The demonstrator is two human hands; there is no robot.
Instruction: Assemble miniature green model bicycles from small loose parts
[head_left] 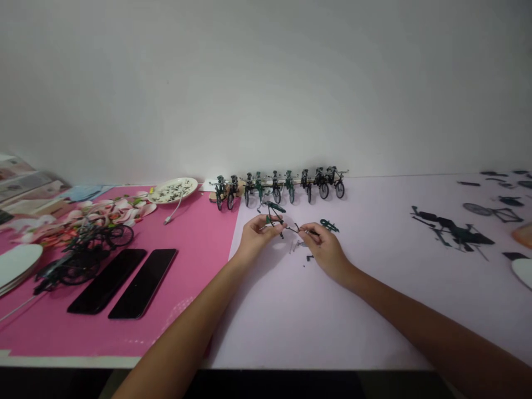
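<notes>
My left hand (262, 231) is closed around a dark green miniature bicycle frame (274, 208), held just above the pale tabletop. Close beside it, my right hand (322, 241) pinches a thin dark curved bicycle part (295, 228), whose far end reaches the frame near my left fingertips. Whether the two pieces are joined cannot be made out. Behind my right fingers lies a green bicycle part (330, 225). Thin metal pieces (296, 245) and a small black part (310, 258) rest on the table below my hands.
Several finished-looking miniature bicycles (291, 187) stand in a row along the wall. Two black phones (143, 284) lie on the pink cover at left, near more toy bicycles (78, 260) and a plate of small parts (173, 190). Loose dark bicycle parts (455, 230) are spread at right.
</notes>
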